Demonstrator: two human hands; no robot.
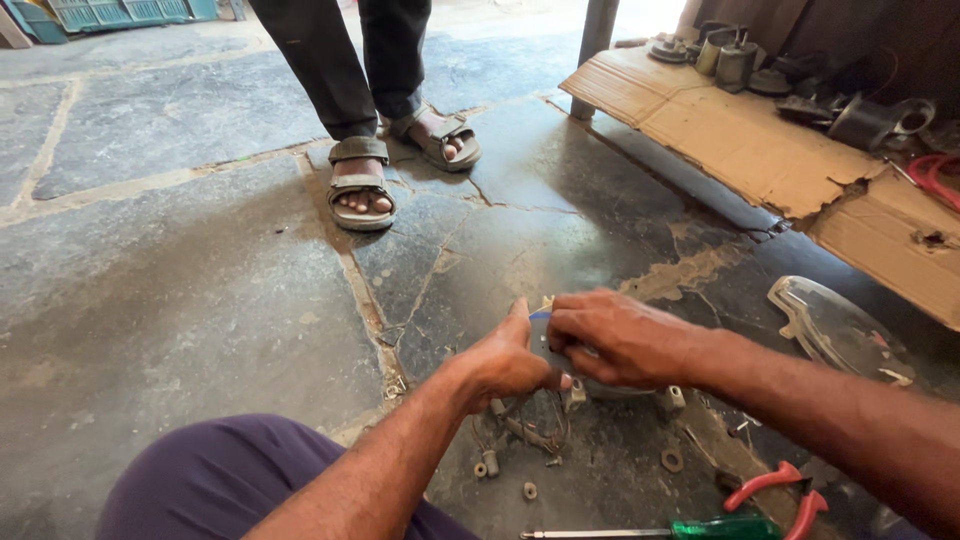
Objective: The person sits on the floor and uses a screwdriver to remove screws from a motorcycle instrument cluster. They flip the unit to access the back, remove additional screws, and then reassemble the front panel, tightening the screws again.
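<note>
Grey housing with dangling wires sits low over the stone floor — my left hand and right hand both close around it. Washers lie scattered just below; a green-handled screwdriver and red pliers rest nearby.

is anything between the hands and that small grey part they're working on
Nothing visible: the left hand and right hand both already clasp the small grey part, with the fingers covering most of it.
</note>
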